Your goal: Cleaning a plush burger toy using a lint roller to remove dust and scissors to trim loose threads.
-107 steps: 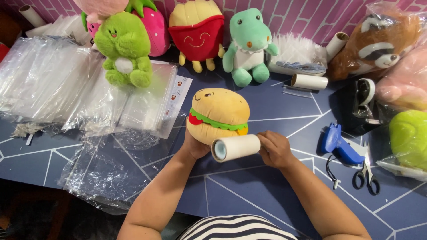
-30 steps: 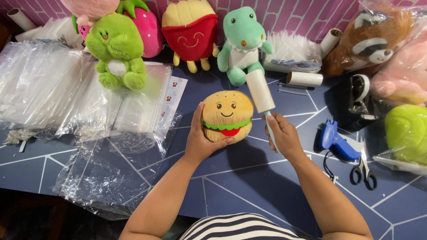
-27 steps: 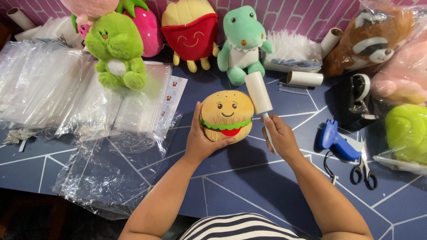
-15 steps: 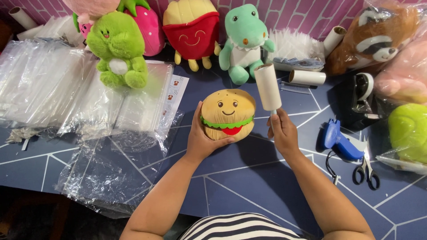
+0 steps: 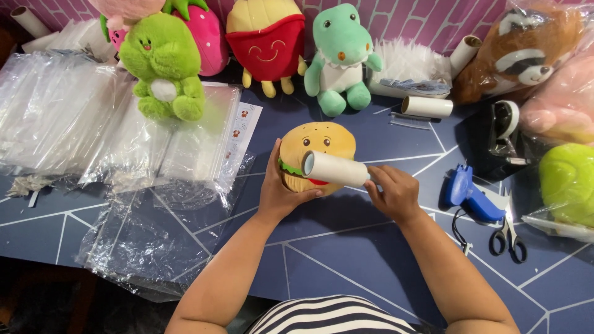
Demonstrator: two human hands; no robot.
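While the left hand cups the burger plush from its left side and underside, fingers wrapped around the bun, the right hand is clenched on the handle end of a lint roller. The roller's white cylinder lies roughly level across the front of the plush, touching its face, with the open end toward the left hand. The plush is held just above the dark blue table, directly in front of the person.

The step in hand appears to be rolling lint off the plush surface. Continued rolling calls for steady contact pressure and a firm left-hand hold so the soft toy does not turn away under the roller.

Beyond the grip stands a green dinosaur plush, with a fries plush beside it. A spare roll lies behind and to the right. Right of the right hand lie a blue tagging gun and scissors. Well to the left are stacked clear plastic bags and a green frog-like plush.
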